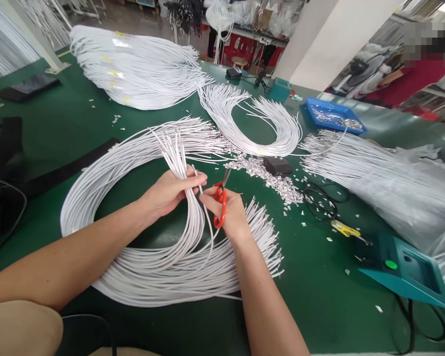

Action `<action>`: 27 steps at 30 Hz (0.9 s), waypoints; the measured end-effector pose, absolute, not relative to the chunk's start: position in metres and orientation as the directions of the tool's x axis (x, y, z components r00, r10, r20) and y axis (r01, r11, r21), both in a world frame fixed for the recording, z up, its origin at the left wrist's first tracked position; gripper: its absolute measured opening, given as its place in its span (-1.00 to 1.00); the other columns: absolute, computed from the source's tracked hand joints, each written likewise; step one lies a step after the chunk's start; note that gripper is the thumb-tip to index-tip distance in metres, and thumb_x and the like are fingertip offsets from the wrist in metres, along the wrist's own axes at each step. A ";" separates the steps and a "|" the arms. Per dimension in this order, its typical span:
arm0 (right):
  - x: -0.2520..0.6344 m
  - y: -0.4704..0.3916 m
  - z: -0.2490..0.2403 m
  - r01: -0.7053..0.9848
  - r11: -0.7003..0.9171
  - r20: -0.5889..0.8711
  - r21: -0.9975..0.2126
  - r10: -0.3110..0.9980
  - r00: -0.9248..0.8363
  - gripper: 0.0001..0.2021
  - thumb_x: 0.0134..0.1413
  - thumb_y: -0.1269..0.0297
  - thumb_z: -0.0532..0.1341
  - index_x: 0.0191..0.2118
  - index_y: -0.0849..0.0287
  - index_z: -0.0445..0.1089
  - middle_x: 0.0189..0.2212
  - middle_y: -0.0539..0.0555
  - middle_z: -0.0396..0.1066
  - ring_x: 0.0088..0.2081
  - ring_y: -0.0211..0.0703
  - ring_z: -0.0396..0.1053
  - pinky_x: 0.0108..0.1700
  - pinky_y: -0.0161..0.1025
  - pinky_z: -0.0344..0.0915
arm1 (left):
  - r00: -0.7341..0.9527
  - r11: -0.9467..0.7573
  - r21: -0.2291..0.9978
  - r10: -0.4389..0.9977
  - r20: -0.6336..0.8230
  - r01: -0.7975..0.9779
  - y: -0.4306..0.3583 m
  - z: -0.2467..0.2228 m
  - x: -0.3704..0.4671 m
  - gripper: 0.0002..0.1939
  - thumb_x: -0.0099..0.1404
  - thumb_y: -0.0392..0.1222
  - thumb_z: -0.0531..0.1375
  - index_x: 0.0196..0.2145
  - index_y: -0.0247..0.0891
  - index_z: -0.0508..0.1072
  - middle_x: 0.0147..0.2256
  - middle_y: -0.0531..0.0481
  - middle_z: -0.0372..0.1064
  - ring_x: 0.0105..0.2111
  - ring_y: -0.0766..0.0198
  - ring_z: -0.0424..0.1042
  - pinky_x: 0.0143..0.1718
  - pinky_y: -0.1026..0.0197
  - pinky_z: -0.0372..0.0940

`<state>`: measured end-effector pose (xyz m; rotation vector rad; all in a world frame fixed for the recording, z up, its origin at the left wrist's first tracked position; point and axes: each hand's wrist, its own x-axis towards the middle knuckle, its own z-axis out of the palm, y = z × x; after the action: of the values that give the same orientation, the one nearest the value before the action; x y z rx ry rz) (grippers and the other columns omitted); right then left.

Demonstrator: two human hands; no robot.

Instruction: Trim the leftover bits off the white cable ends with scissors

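My left hand point(170, 192) is wrapped round a bunch of white cables point(193, 217), whose ends fan upward above the fist. Close beside it, my right hand point(226, 210) holds red-handled scissors point(220, 203), blades pointing up and away. Its thumb and fingertips also pinch a single white cable point(208, 217) next to the bunch. Beneath both hands lies a large curved bundle of white cables point(107, 173), with one set of ends behind the hands and another point(263, 237) to the right of my right wrist.
Small silvery pieces point(259, 173) are heaped around a black block point(277, 166). Further off lie more cable bundles point(141, 69) and a blue tray point(333, 114). At the right are yellow snips point(344, 228), a teal machine point(404, 267) and wrapped cables point(389, 173). A person in red point(411, 81) is behind.
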<state>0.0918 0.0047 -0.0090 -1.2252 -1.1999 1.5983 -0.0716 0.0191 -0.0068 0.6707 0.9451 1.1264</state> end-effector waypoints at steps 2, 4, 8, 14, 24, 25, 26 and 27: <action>0.094 0.007 -0.011 -0.027 -0.257 -0.240 -0.966 0.930 -0.277 -0.83 -0.18 0.21 0.40 -0.50 0.19 0.49 -0.59 -0.08 0.35 -0.52 -0.34 0.21 -0.37 -0.29 0.17 | 0.138 0.313 0.839 0.950 -0.281 -0.445 0.017 -0.007 -0.071 -0.61 0.01 -0.28 0.44 -0.55 -0.29 0.23 -0.43 0.07 0.43 -0.45 0.44 0.42 -0.41 0.38 0.27; 0.099 0.011 -0.013 -0.118 -0.215 -0.191 -0.969 0.963 -0.190 -0.84 -0.12 0.20 0.38 -0.50 0.18 0.50 -0.58 -0.06 0.35 -0.50 -0.33 0.24 -0.35 -0.29 0.19 | 0.182 0.331 0.844 0.943 -0.279 -0.422 0.015 -0.007 -0.071 -0.66 0.02 -0.29 0.44 -0.50 -0.28 0.28 -0.42 0.05 0.47 -0.41 0.40 0.45 -0.38 0.37 0.29; 0.106 0.017 -0.016 -0.303 -0.189 -0.158 -0.934 0.980 -0.124 -0.84 -0.04 0.19 0.35 -0.44 0.18 0.53 -0.54 -0.04 0.35 -0.46 -0.32 0.25 -0.32 -0.28 0.21 | 0.392 0.373 0.874 0.888 -0.240 -0.312 0.011 -0.003 -0.068 -0.71 0.07 -0.25 0.41 -0.48 -0.28 0.33 -0.45 0.02 0.49 -0.48 0.39 0.42 -0.39 0.31 0.29; 0.104 0.017 -0.016 -0.300 -0.273 -0.170 -0.914 0.930 -0.327 -0.74 -0.06 0.12 0.36 -0.57 0.18 0.44 -0.60 -0.06 0.26 -0.48 -0.30 0.21 -0.34 -0.28 0.19 | 0.451 0.350 0.896 0.869 -0.203 -0.272 0.010 -0.001 -0.067 -0.77 0.08 -0.20 0.40 -0.50 -0.26 0.39 -0.49 0.06 0.43 -0.46 0.36 0.41 -0.34 0.26 0.30; 0.106 0.016 -0.013 -0.266 -0.348 -0.233 -0.899 0.894 -0.383 -0.76 -0.21 0.12 0.43 -0.43 0.16 0.49 -0.54 -0.05 0.37 -0.45 -0.29 0.27 -0.30 -0.27 0.25 | 0.403 0.342 0.913 0.885 -0.233 -0.223 0.013 -0.009 -0.070 -0.77 0.09 -0.23 0.39 -0.49 -0.25 0.38 -0.54 0.07 0.41 -0.37 0.27 0.47 -0.27 0.22 0.29; 0.106 0.016 -0.012 -0.277 -0.352 -0.232 -0.894 0.894 -0.384 -0.75 -0.21 0.14 0.43 -0.38 0.15 0.51 -0.53 -0.04 0.39 -0.44 -0.29 0.29 -0.27 -0.27 0.26 | 0.386 0.327 0.919 0.894 -0.226 -0.219 0.013 -0.009 -0.069 -0.74 0.10 -0.23 0.39 -0.51 -0.25 0.34 -0.56 0.09 0.38 -0.39 0.28 0.47 -0.28 0.22 0.28; 0.106 0.016 -0.012 -0.289 -0.352 -0.227 -0.890 0.893 -0.388 -0.73 -0.21 0.14 0.44 -0.34 0.15 0.52 -0.51 -0.04 0.41 -0.43 -0.29 0.31 -0.25 -0.26 0.27 | 0.371 0.311 0.925 0.903 -0.217 -0.216 0.012 -0.009 -0.069 -0.70 0.10 -0.23 0.39 -0.52 -0.25 0.29 -0.57 0.10 0.36 -0.41 0.30 0.46 -0.29 0.23 0.27; 0.106 0.016 -0.012 -0.298 -0.351 -0.221 -0.888 0.892 -0.395 -0.72 -0.21 0.14 0.44 -0.32 0.15 0.52 -0.51 -0.04 0.41 -0.43 -0.29 0.32 -0.24 -0.25 0.27 | 0.365 0.298 0.931 0.908 -0.207 -0.213 0.012 -0.008 -0.068 -0.67 0.10 -0.23 0.39 -0.53 -0.25 0.26 -0.57 0.11 0.35 -0.43 0.31 0.46 -0.29 0.23 0.27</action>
<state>0.1061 0.0158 -0.0123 -0.9378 -1.0088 1.8497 -0.0684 0.0122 -0.0084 0.9743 0.8840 0.8903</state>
